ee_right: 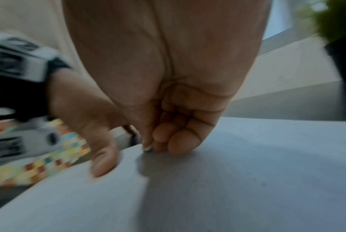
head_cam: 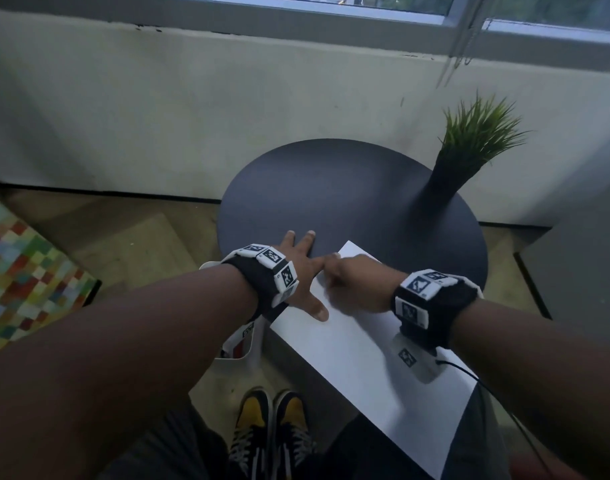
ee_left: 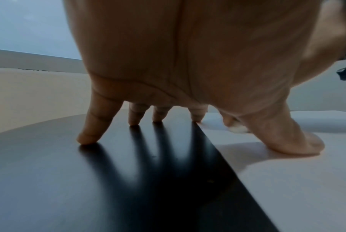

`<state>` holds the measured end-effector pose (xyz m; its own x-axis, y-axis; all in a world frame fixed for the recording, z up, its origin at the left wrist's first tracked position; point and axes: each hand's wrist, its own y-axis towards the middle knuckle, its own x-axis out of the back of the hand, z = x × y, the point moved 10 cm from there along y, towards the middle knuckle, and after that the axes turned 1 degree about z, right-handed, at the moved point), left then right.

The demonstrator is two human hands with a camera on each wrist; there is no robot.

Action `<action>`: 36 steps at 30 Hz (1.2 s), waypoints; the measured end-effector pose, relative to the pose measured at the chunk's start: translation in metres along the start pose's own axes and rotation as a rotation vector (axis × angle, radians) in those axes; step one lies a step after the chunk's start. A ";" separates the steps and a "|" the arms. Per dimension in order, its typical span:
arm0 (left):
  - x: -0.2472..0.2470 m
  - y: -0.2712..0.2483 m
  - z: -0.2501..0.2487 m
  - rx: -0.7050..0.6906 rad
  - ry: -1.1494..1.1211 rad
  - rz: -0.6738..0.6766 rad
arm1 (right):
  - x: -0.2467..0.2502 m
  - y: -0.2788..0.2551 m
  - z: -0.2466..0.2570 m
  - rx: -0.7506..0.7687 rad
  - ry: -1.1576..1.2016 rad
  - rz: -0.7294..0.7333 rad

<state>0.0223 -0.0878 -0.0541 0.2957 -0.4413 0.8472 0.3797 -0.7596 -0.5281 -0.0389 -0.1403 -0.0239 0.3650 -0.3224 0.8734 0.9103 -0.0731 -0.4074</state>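
A white sheet of paper (head_cam: 365, 344) lies on the near right part of a round dark table (head_cam: 331, 188) and overhangs its near edge. My left hand (head_cam: 301, 271) is spread flat. Its fingers (ee_left: 89, 133) press the bare table top (ee_left: 69, 188), and its thumb (ee_left: 299, 144) presses the paper (ee_left: 287, 188) near the left edge. My right hand (head_cam: 352, 282) is curled, just right of the left hand. Its thumb and fingertips (ee_right: 176, 144) meet at the left edge of the paper (ee_right: 247, 172) and seem to pinch it. That view is blurred.
A dark vase with green grass (head_cam: 469, 143) stands at the table's back right. A white bin (head_cam: 242, 344) sits on the floor under the table's left side, beside a colourful checked rug (head_cam: 26, 271). Behind the table is a wall below a window; grey furniture (head_cam: 580, 258) stands at right.
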 end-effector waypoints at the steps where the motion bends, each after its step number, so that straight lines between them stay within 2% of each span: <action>1: 0.000 0.001 -0.001 0.000 0.001 0.000 | -0.005 -0.001 0.002 0.016 -0.002 0.039; 2: 0.000 0.002 -0.001 0.002 0.004 0.000 | 0.000 0.002 -0.007 -0.012 0.007 0.022; 5: -0.002 0.006 -0.001 0.013 0.024 0.006 | 0.032 0.010 -0.055 -0.206 0.057 -0.180; 6: -0.002 0.006 0.000 0.016 0.025 0.010 | 0.034 0.008 -0.056 -0.207 0.056 -0.219; 8: 0.000 0.005 0.001 0.016 0.029 0.013 | 0.021 0.006 -0.029 -0.085 0.050 -0.182; 10: 0.001 0.004 0.000 0.010 0.039 0.019 | -0.004 -0.001 0.003 0.060 0.046 -0.040; 12: 0.002 0.004 0.000 0.007 0.047 0.025 | 0.000 0.002 -0.004 0.020 -0.011 -0.023; 15: 0.002 0.005 -0.001 0.014 0.054 0.032 | 0.032 0.007 -0.051 -0.191 0.002 -0.199; 16: 0.002 0.005 -0.002 0.016 0.055 0.036 | 0.033 0.004 -0.049 -0.196 -0.005 -0.229; 18: 0.003 0.003 -0.002 0.011 0.051 0.042 | 0.018 0.002 -0.019 -0.085 -0.029 -0.181; 20: 0.004 0.003 -0.001 0.012 0.052 0.046 | -0.007 -0.006 0.018 0.061 -0.047 -0.026; 21: 0.003 0.004 -0.001 0.015 0.055 0.046 | -0.010 -0.007 0.019 0.074 -0.041 0.019; 23: 0.002 0.006 -0.001 0.019 0.056 0.040 | 0.006 -0.001 -0.010 -0.030 0.004 -0.013; 26: 0.001 0.007 -0.001 0.031 0.062 0.044 | 0.032 -0.003 -0.055 -0.232 0.078 -0.194; 27: 0.002 0.006 0.000 0.031 0.062 0.043 | 0.030 -0.005 -0.048 -0.209 0.055 -0.205; 30: 0.004 0.007 -0.001 0.016 0.073 0.035 | -0.001 -0.007 -0.002 0.010 0.017 -0.038; 31: 0.004 0.007 0.000 0.016 0.080 0.039 | -0.005 -0.008 0.001 0.027 0.019 -0.005; 36: 0.000 0.012 0.002 0.020 0.069 0.050 | 0.019 -0.003 -0.047 -0.200 0.153 -0.173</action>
<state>0.0290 -0.0960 -0.0603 0.2536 -0.5106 0.8215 0.3840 -0.7264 -0.5700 -0.0442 -0.1904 -0.0188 0.1607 -0.4267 0.8900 0.8945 -0.3182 -0.3141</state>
